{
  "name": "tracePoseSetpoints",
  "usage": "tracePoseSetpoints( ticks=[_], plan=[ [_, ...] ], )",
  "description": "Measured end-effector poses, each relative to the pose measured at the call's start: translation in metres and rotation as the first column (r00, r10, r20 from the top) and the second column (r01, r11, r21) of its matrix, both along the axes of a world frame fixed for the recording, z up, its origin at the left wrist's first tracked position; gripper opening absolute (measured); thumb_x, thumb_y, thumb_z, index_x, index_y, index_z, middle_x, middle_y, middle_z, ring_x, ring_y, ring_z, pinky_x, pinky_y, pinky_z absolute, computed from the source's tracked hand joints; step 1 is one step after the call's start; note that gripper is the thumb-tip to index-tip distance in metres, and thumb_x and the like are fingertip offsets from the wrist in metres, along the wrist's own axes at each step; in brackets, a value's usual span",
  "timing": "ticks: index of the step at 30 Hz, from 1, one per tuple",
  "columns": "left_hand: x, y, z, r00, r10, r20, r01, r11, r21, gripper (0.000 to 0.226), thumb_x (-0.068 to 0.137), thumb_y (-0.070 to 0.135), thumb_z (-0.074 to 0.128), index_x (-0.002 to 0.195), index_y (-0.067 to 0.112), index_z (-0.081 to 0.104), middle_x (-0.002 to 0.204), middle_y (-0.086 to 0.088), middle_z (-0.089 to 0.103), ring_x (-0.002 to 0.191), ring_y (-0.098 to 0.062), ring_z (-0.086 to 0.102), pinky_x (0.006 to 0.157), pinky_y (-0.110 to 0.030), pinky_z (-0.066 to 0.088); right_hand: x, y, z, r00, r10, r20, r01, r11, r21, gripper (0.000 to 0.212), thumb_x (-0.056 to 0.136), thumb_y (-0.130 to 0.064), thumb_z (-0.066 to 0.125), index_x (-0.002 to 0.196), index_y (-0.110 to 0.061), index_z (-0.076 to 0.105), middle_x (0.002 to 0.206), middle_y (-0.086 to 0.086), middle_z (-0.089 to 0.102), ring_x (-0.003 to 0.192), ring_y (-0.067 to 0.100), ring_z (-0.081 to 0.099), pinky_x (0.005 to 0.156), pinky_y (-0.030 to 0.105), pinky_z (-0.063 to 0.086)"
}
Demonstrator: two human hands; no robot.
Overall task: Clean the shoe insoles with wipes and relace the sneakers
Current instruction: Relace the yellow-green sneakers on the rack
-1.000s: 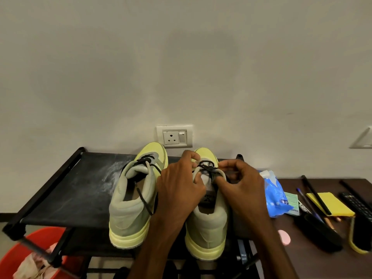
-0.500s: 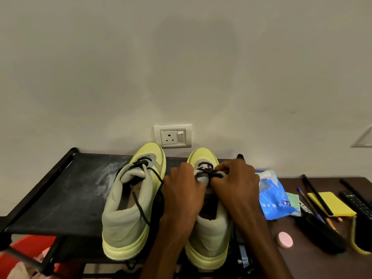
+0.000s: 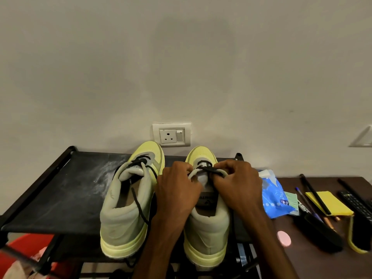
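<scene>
Two pale green sneakers with yellow soles stand side by side, toes to the wall, on a black fabric rack. On the right sneaker, my left hand and my right hand pinch the black lace at the top of the tongue, one on each side. The left sneaker stands untouched, its black lace hanging loose over the collar. A blue wipes pack lies just right of my right hand.
A wall socket sits behind the shoes. The brown table at right carries a yellow pad, pens, a remote, a black brush and a pink eraser. A red bin stands lower left.
Both hands have drawn closer together over the right sneaker's tongue, pulling the black lace tighter. The view has shifted slightly down and left.
</scene>
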State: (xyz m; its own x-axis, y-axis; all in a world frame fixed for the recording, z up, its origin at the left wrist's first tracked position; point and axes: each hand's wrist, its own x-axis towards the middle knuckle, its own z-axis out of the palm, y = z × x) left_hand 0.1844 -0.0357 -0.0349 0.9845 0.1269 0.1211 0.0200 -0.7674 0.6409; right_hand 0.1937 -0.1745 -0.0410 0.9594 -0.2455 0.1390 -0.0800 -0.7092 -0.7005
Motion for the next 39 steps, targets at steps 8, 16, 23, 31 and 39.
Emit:
tracePoseSetpoints(
  ticks=[8,16,23,31,39],
  plan=[
    [-0.002,0.004,0.006,0.995,-0.075,-0.061,0.070,0.994,-0.079,0.053,0.086,0.035,0.075,0.136,0.027,0.060,0.126,0.005,0.067,0.108,-0.014,0.065,0.085,-0.024,0.049,-0.015,-0.024,0.008,0.949,0.220,0.224,-0.273,0.931,0.243,0.047,0.080,-0.010,0.083,0.121,-0.021,0.062,0.116,-0.009,0.067,0.102,0.008,0.067,0.081,0.026,0.060],
    [-0.008,0.020,0.022,0.975,-0.200,-0.094,0.179,0.964,-0.198,0.047,0.082,0.031,0.082,0.126,0.024,0.067,0.118,0.009,0.070,0.101,-0.005,0.064,0.087,-0.020,0.053,-0.024,-0.010,0.016,0.946,0.313,0.089,-0.288,0.932,-0.220,0.020,0.077,-0.012,0.082,0.084,-0.030,0.081,0.124,-0.002,0.066,0.117,0.018,0.059,0.094,0.035,0.049],
    [-0.007,0.026,0.023,0.973,-0.213,-0.089,0.185,0.951,-0.247,0.047,0.079,0.033,0.085,0.122,0.022,0.070,0.113,0.008,0.073,0.092,-0.002,0.067,0.074,-0.012,0.050,-0.030,-0.004,0.031,0.947,0.318,-0.032,-0.308,0.878,-0.366,0.021,0.086,-0.013,0.070,0.089,-0.030,0.082,0.125,-0.002,0.065,0.117,0.022,0.057,0.088,0.033,0.050],
    [-0.004,0.033,0.023,0.958,-0.263,-0.117,0.224,0.936,-0.270,0.047,0.080,0.026,0.084,0.124,0.021,0.070,0.116,0.006,0.073,0.095,-0.003,0.067,0.076,-0.010,0.049,-0.029,0.013,0.019,0.894,0.133,-0.427,-0.355,0.792,-0.496,0.050,0.090,-0.041,0.069,0.131,-0.015,0.056,0.158,0.017,0.036,0.153,0.033,0.020,0.120,0.046,0.032],
    [-0.007,0.040,0.024,0.946,-0.305,-0.111,0.269,0.927,-0.261,0.037,0.082,0.019,0.080,0.119,0.024,0.075,0.109,0.006,0.075,0.094,-0.007,0.070,0.087,-0.026,0.058,-0.026,0.028,0.027,0.905,0.091,-0.415,-0.343,0.732,-0.588,0.036,0.086,-0.036,0.073,0.114,-0.017,0.061,0.114,0.003,0.065,0.105,0.025,0.065,0.081,0.032,0.049]
  ],
)
